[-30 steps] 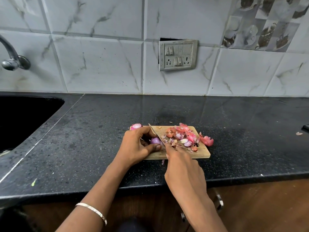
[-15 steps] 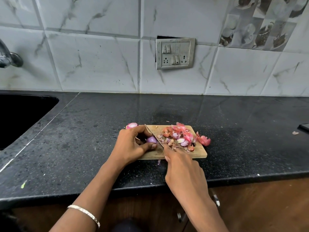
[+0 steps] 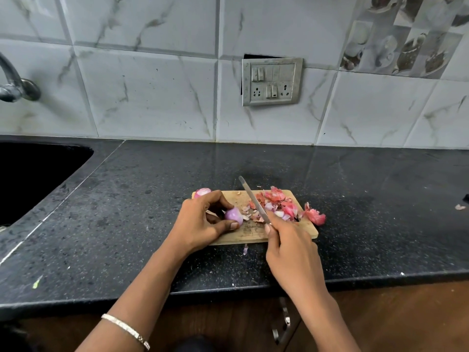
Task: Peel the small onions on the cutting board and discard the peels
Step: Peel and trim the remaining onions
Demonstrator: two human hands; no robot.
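Knife [image 3: 253, 201] has swung off the onion [image 3: 234, 215] since half a second back. The blade is now lifted clear, slanting from near-right to far-left, with a gap between edge and bulb. Left hand [image 3: 200, 222] pinches the onion, thumb on its near side, fingers [image 3: 220, 199] curled over the far side. The bulb sits on the left part of the cutting board [image 3: 253, 235], bare end facing right toward the blade. Right hand [image 3: 291, 247] is closed round the knife handle, just right of the onion. Next peel stroke probably travels leftward. Peels [image 3: 279, 204] are heaped on the board's right, some spilled onto the desk [image 3: 127, 224]. A second onion [image 3: 203, 192] sits at the far-left corner.
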